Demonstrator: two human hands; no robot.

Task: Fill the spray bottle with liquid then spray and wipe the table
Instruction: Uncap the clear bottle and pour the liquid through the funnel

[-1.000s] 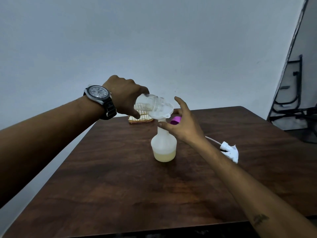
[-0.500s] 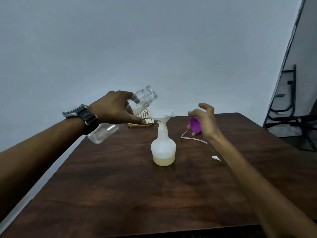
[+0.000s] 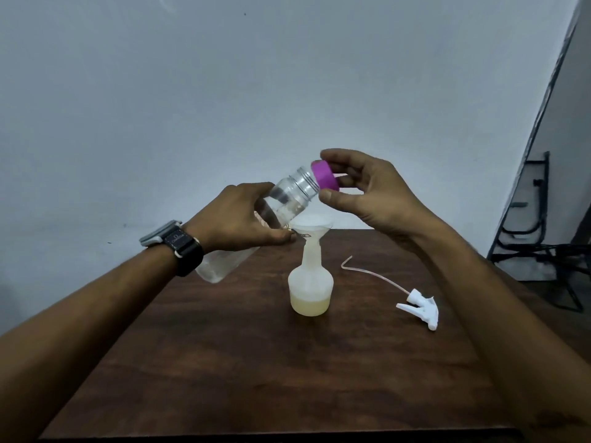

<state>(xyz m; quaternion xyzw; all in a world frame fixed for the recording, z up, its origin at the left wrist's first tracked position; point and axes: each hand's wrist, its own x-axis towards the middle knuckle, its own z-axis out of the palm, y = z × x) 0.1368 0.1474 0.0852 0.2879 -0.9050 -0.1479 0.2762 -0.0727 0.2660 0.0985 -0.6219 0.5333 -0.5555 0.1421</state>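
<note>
A white spray bottle (image 3: 311, 282) stands mid-table with pale yellow liquid in its base and a white funnel (image 3: 311, 223) in its neck. My left hand (image 3: 244, 215) grips a clear, nearly empty bottle (image 3: 287, 199), tilted with its threaded mouth up and to the right. My right hand (image 3: 367, 190) holds a purple cap (image 3: 324, 175) right at that mouth. The white trigger head (image 3: 420, 308) with its thin tube lies on the table to the right.
The dark wooden table (image 3: 256, 362) ends at a grey wall behind. A small woven item peeks out behind the funnel. Black metal frames (image 3: 537, 225) stand on the floor at far right.
My left hand has lifted the clear bottle away from the funnel and tilted it back. My right hand picked up the purple cap and brought it to the bottle's mouth.
</note>
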